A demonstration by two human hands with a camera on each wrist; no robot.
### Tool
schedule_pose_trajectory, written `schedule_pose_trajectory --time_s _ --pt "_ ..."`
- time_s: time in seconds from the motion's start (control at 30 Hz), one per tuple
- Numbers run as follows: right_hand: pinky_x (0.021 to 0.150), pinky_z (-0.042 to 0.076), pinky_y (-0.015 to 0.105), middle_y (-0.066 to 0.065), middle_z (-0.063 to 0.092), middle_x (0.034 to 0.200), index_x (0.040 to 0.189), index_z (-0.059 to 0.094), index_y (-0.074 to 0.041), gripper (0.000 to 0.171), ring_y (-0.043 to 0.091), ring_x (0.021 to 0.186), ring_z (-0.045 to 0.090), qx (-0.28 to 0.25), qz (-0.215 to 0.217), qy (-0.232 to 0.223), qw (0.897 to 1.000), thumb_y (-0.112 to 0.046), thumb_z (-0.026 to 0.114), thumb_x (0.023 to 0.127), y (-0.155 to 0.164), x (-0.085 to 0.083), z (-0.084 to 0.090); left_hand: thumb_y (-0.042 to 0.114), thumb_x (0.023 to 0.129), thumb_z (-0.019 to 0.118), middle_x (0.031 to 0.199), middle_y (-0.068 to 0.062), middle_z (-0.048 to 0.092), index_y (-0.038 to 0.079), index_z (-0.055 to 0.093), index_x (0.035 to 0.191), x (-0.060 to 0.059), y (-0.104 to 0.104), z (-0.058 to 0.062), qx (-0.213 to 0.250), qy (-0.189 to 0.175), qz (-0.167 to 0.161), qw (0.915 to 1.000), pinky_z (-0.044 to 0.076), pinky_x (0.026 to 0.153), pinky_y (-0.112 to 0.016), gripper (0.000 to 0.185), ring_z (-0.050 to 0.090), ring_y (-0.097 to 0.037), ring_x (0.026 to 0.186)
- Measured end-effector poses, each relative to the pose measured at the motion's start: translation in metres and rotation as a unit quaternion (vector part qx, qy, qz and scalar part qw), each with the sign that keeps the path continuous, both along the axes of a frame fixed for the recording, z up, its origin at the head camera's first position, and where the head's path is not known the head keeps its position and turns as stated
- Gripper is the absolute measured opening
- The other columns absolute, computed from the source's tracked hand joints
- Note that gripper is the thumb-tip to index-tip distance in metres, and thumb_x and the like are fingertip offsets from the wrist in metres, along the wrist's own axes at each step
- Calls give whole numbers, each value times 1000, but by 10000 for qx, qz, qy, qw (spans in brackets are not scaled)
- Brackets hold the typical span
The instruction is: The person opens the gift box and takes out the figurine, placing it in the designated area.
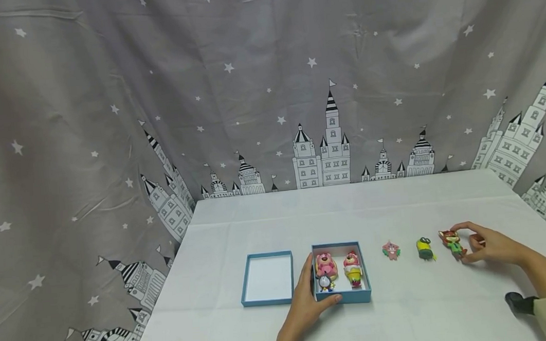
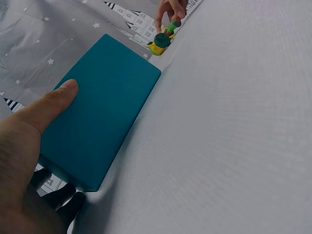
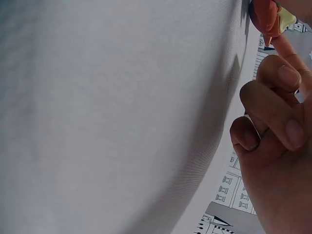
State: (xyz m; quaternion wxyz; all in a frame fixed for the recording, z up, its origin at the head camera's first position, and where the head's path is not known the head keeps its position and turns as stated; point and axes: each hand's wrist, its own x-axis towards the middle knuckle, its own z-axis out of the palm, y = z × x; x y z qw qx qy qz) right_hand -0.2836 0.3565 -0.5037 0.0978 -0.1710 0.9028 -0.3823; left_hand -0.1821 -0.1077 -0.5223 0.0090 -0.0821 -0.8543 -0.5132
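Observation:
A blue open box (image 1: 343, 296) stands on the table with a pink bear figurine (image 1: 325, 264), a small black-and-white figurine (image 1: 325, 282) and a pink-and-yellow figurine (image 1: 353, 270) inside. My left hand (image 1: 306, 298) holds the box at its left side, thumb on the front wall. In the left wrist view the thumb lies on the box's teal face (image 2: 105, 112) and the other fingers are at its side. My right hand (image 1: 496, 243) pinches a fox figurine (image 1: 453, 243) in green clothes between index finger and thumb. Its remaining fingers are curled in the right wrist view.
Left of the box lies a blue-rimmed white lid (image 1: 267, 279). A pink figurine (image 1: 391, 250) and a yellow-and-green minion figurine (image 1: 425, 248) lie between the box and my right hand. Behind the white table (image 1: 211, 235) hangs a grey curtain (image 1: 250, 89) with castles.

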Motion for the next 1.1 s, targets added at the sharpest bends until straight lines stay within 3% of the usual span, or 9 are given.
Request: schedule_pose_trajectory --time_s 0.23,0.4,0.53,0.7,0.8,0.93,1.1 --pt "48 28 25 -4 36 63 131 34 -2 76 6 55 36 191 -201 174 9995 -20 78 71 -3 6 7 46 69 78 151 -11 21 21 12 149 0 0 -1 48 45 -30 10000 23 107 -49 107 22 -31 136" --pt "46 26 26 -5 34 62 128 39 -6 68 6 52 34 338 -444 956 9939 -25 76 75 -21 14 28 45 69 78 151 -11 21 19 12 149 0 0 -1 87 58 -47 9999 23 107 -50 107 23 -31 135" --pt "47 28 27 -6 32 58 125 43 -8 58 8 49 36 74 -479 1420 9887 -23 74 79 -46 19 49 45 69 78 151 -11 20 19 12 149 -1 0 -1 119 47 -45 9999 22 107 -50 107 22 -31 135" --pt "38 33 25 -4 29 51 120 47 -9 45 5 41 30 -868 -89 1458 9855 -13 70 82 -94 30 65 44 69 78 151 -11 20 18 12 149 -1 -1 -2 95 83 -49 9999 22 107 -50 107 23 -31 135" --pt "35 29 23 -5 26 49 117 51 -13 41 0 42 24 -1176 227 1466 9819 -11 71 81 -129 37 67 44 69 78 151 -11 20 18 12 149 -1 -2 -1 102 103 -48 9999 22 107 -51 108 22 -31 135" --pt "38 28 20 -10 27 49 116 54 -19 40 -1 44 24 -1067 502 1257 9850 -18 72 80 -168 44 64 44 69 78 151 -11 20 18 11 149 -1 -2 -1 130 83 -43 9999 22 107 -51 108 22 -32 135" --pt "41 30 20 -12 29 49 121 53 -18 47 0 45 26 -437 788 955 9913 -27 72 80 -200 46 49 45 69 78 151 -12 20 19 11 149 0 -1 -1 64 23 -48 10000 22 107 -52 108 22 -32 135"
